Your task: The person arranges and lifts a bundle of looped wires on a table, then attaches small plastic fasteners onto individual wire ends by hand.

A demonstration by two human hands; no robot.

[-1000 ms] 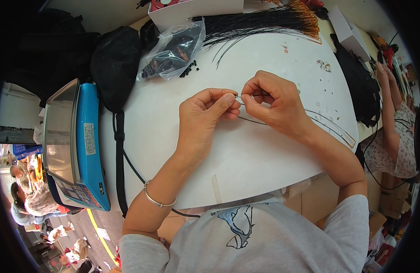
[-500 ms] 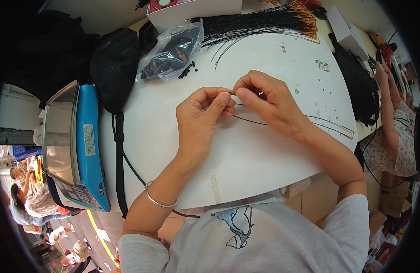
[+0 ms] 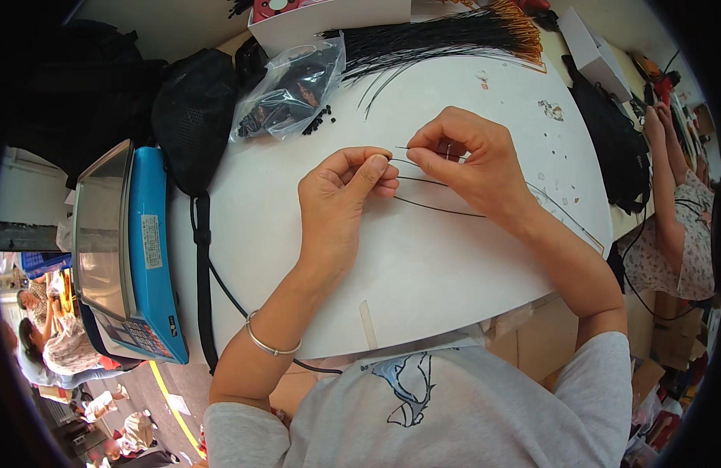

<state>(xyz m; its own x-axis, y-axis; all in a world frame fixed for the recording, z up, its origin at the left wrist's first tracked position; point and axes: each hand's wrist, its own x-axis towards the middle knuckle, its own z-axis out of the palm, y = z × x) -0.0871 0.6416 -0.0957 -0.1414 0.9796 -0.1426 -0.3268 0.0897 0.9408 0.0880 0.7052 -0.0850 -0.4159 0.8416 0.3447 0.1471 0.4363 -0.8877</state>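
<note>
I see black wires point(image 3: 438, 209) running left-right, dipping rightward; left hand point(image 3: 335, 187) and right hand point(image 3: 479, 160), apart, each pinch strands.

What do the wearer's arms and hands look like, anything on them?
The left hand and right hand are gloveless. A thin silver bangle circles the left forearm; no band shows on the right. Short light grey sleeves.

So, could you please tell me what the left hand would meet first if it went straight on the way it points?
The left hand would probably meet the wire tip jutting from the right hand, then that hand itself, though depth is unclear.
</note>
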